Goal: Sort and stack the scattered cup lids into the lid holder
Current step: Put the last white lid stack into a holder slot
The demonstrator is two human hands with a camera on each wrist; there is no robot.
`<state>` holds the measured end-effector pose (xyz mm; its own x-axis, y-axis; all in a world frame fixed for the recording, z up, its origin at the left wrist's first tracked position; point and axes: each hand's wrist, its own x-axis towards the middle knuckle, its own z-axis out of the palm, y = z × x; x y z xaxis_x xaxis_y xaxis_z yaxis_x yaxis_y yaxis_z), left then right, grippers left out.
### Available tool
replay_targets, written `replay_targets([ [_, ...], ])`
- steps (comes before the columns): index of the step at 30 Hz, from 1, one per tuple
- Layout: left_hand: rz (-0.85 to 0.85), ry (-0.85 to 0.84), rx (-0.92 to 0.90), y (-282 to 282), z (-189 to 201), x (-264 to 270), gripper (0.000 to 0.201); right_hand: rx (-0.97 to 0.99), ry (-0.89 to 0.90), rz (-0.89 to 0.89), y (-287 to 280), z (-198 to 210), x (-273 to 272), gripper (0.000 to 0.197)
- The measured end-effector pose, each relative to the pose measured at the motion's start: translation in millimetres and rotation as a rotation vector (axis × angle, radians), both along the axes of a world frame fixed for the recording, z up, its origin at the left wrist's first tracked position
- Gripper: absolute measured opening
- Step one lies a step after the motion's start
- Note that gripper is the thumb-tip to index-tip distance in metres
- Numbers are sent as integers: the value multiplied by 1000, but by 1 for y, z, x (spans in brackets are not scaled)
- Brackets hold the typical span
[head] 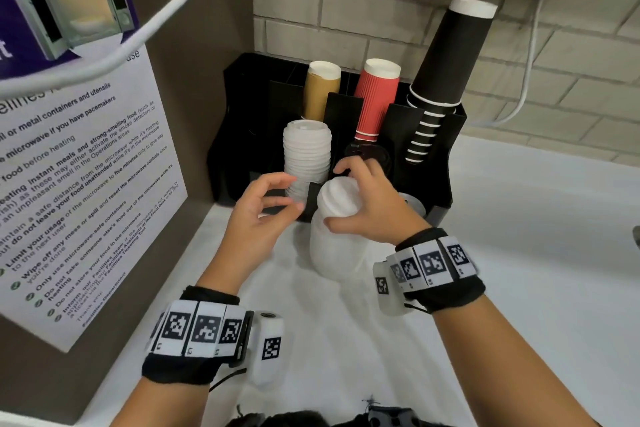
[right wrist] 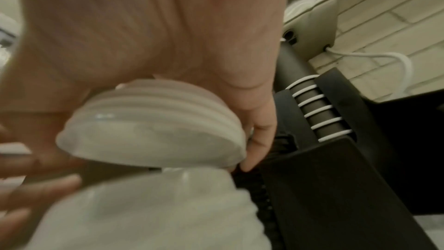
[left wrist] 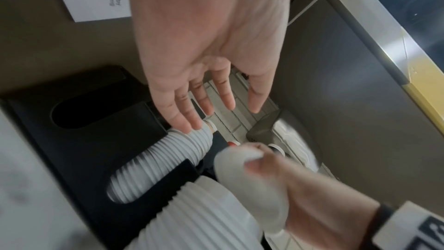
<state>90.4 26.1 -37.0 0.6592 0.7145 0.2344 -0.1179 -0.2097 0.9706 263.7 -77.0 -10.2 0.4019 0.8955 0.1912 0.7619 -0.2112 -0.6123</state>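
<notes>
White plastic lids (head: 337, 199): we see a short stack clamped in right hand (head: 372, 204) grip, above the worktop (head: 519, 253) before the black holder (head: 429, 163). Left hand (head: 258, 215) grip released, fingers relaxed, beside the holder's lid stack (head: 306, 152).

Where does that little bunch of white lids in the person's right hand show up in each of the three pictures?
Head: white lids at centre, gripped by the right hand.
Left wrist: lower centre-right, blurred, in the same hand.
Right wrist: centre, filling much of the view under the palm.
Shared landmark: the black lid holder.
</notes>
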Motion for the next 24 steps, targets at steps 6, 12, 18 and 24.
replay_targets([
  [6, -250, 4, -72, -17, 0, 11, 106, 164, 363, 80, -10, 17, -22, 60],
  [12, -255, -77, -80, -20, 7, 11, 101, 123, 479, 138, -24, 32, -29, 68],
  [18, -215, -96, -31, -23, 10, 13, 95, 139, 481, 131, -32, 39, -24, 72],
  [24, -234, -98, 0, -24, 10, 16, 100, 163, 460, 118, -35, 38, -24, 72],
])
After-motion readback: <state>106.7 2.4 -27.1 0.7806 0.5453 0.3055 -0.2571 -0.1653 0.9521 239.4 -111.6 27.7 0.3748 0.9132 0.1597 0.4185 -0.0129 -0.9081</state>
